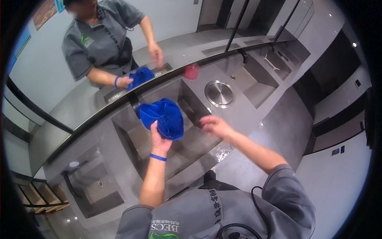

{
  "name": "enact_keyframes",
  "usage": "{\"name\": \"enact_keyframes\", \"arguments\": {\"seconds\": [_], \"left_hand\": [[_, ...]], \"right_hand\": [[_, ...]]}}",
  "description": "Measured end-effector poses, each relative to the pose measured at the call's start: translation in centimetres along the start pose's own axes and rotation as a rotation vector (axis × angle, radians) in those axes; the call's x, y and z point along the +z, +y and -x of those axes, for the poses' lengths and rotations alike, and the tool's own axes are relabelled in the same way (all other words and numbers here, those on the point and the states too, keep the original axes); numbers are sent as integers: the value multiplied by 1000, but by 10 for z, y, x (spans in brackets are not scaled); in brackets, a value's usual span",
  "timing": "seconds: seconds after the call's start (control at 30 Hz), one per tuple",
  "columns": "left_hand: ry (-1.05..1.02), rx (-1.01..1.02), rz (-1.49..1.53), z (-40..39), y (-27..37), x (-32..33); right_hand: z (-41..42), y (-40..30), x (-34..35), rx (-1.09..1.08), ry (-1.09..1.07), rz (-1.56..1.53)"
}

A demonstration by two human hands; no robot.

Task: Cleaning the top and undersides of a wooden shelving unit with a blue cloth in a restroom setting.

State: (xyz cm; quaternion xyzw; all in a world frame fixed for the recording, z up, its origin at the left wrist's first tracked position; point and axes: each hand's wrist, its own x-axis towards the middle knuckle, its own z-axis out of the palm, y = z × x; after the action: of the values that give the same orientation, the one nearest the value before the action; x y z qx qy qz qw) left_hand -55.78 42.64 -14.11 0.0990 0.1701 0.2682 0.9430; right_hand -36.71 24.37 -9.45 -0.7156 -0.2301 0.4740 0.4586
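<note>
My left hand grips a bunched blue cloth from below and holds it over a grey sink basin. A blue band circles the left wrist. To the right of the cloth, my right hand is raised near the basin's right side with its fingers apart and slightly blurred; it holds nothing. The cloth covers part of the basin and most of the black faucet behind it.
A round steel lid is set in the counter beside a pink cup. Further basins lie at the right and lower left. A long mirror rises behind the counter. Water wets the front edge.
</note>
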Motion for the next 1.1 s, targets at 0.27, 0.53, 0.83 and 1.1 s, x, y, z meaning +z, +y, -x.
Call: {"name": "enact_keyframes", "arguments": {"seconds": [0.27, 0.53, 0.83, 1.1], "left_hand": [[-5, 27, 74, -91, -54, 18], [-57, 59, 275, -245, -134, 69], [77, 424, 404, -363, -176, 52], [363, 722, 483, -384, -210, 107]], "right_hand": [[-187, -81, -152, -827, 409, 795], [-323, -128, -199, -385, 76, 1387], [-343, -132, -205, -511, -215, 1330], [-344, -131, -231, -862, -181, 1303]]}}
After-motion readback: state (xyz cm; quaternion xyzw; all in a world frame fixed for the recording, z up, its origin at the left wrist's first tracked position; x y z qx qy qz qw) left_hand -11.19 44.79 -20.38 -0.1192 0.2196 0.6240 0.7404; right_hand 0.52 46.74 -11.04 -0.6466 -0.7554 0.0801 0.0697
